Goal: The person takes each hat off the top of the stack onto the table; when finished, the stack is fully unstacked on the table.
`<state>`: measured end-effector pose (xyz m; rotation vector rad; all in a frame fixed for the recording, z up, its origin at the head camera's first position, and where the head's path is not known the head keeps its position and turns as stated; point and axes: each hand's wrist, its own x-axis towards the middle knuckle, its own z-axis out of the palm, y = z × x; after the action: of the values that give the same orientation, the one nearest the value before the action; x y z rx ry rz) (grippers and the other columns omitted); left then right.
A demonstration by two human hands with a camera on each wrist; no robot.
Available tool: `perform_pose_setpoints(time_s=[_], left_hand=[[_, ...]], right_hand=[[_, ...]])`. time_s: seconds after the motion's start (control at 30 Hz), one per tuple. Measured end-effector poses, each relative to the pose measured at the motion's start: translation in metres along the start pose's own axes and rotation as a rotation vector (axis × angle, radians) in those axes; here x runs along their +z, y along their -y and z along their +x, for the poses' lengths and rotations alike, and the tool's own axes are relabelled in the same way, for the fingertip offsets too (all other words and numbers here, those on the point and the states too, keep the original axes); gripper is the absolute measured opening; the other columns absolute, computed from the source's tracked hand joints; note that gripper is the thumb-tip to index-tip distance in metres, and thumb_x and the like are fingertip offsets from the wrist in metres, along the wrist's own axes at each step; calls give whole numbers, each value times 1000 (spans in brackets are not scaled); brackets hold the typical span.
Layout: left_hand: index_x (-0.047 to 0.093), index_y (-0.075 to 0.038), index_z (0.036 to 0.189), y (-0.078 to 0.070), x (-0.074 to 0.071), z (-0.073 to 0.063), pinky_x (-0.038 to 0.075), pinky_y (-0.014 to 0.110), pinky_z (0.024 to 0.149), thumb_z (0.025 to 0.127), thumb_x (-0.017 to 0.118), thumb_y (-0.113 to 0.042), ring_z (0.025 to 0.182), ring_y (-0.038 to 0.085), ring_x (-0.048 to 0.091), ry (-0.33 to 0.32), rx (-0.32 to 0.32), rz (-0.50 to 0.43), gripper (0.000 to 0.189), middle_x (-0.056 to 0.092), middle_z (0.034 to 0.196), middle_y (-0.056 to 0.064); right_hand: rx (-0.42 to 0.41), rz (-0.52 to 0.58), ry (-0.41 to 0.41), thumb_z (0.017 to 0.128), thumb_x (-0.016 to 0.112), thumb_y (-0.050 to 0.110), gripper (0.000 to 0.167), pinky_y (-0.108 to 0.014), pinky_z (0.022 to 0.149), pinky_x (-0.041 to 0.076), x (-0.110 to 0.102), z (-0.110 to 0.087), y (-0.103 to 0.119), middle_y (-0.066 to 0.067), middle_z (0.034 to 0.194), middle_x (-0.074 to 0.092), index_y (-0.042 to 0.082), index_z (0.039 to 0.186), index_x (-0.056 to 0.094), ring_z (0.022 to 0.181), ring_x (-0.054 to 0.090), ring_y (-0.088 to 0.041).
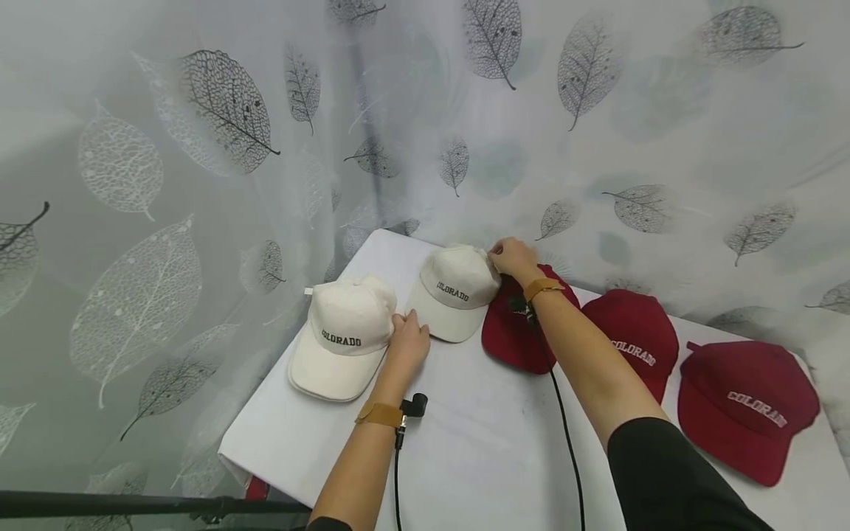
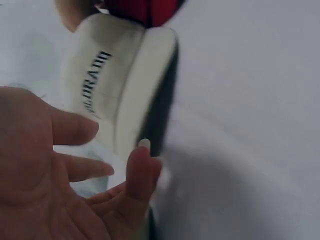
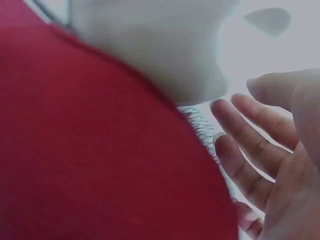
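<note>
Two white caps lettered COLORADO lie on the white-covered table, and the left cap (image 1: 348, 313) has its brim toward me. Between them is my left hand (image 1: 408, 343), beside the brim of the second white cap (image 1: 457, 284). The left wrist view has its fingers apart and loosely bent, with nothing held. At the far right edge of the second cap is my right hand (image 1: 514, 258), above a red cap (image 1: 514, 339) partly hidden by my forearm. In the right wrist view its fingers are spread by the white cap's edge; contact is unclear.
Farther right on the table (image 1: 478, 442) lie two more red COLORADO caps, a middle one (image 1: 631, 332) and an end one (image 1: 750, 398). A leaf-patterned curtain (image 1: 412, 96) hangs behind and to the left. Black cables (image 1: 567, 435) trail from both wrist cameras.
</note>
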<state>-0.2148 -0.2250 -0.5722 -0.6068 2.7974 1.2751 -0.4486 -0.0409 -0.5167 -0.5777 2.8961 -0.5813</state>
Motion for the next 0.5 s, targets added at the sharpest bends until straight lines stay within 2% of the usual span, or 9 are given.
perform_pose_setpoints(time_s=[0.1, 0.17, 0.23, 0.3, 0.37, 0.43, 0.5], left_hand=[[32, 0, 156, -7, -14, -9, 51, 47, 92, 108, 47, -29, 101, 37, 63, 61, 16, -109, 58, 36, 140, 28], [36, -2, 155, -12, -29, -19, 54, 43, 84, 108, 47, -32, 94, 33, 65, 112, 48, -206, 56, 41, 139, 25], [41, -5, 153, -15, -47, -31, 55, 37, 76, 109, 46, -33, 88, 30, 67, 154, 90, -303, 52, 47, 138, 21], [49, -7, 148, -15, -66, -46, 55, 33, 70, 110, 46, -33, 90, 26, 65, 151, 128, -389, 46, 55, 135, 18], [56, -7, 142, -11, -90, -63, 52, 30, 67, 110, 46, -31, 90, 28, 64, 106, 150, -461, 41, 61, 129, 17], [61, -4, 135, -4, -117, -84, 48, 28, 64, 111, 46, -26, 88, 30, 63, 20, 134, -495, 37, 65, 122, 20], [64, -3, 128, 20, -135, -97, 46, 27, 63, 111, 46, -28, 85, 29, 62, -113, 91, -481, 36, 67, 116, 21]], right_hand=[[-54, 38, -49, 105, 55, 29, 31, -60, 98, 39, -11, 0, 11, -15, 119, 70, 7, 123, 69, 104, 63, -36], [-107, 75, -101, 105, 55, 28, 31, -60, 100, 37, -19, 0, 24, -14, 121, 69, 8, 125, 68, 104, 63, -35], [-186, 97, -152, 105, 55, 28, 31, -59, 102, 34, -24, 0, 41, -11, 122, 68, 10, 127, 67, 103, 63, -32], [-290, 81, -171, 106, 55, 28, 30, -56, 103, 34, -26, -2, 63, -7, 121, 67, 12, 128, 67, 101, 63, -27], [-412, 50, -150, 106, 56, 29, 30, -52, 103, 37, -23, -10, 87, -5, 121, 67, 13, 129, 67, 100, 63, -23], [-510, 27, -84, 106, 55, 31, 32, -43, 97, 44, -14, -22, 111, -2, 119, 66, 14, 131, 66, 96, 62, -18], [-567, 19, 7, 107, 54, 33, 35, -37, 90, 49, -2, -36, 131, -1, 119, 67, 14, 134, 64, 97, 63, -16]])
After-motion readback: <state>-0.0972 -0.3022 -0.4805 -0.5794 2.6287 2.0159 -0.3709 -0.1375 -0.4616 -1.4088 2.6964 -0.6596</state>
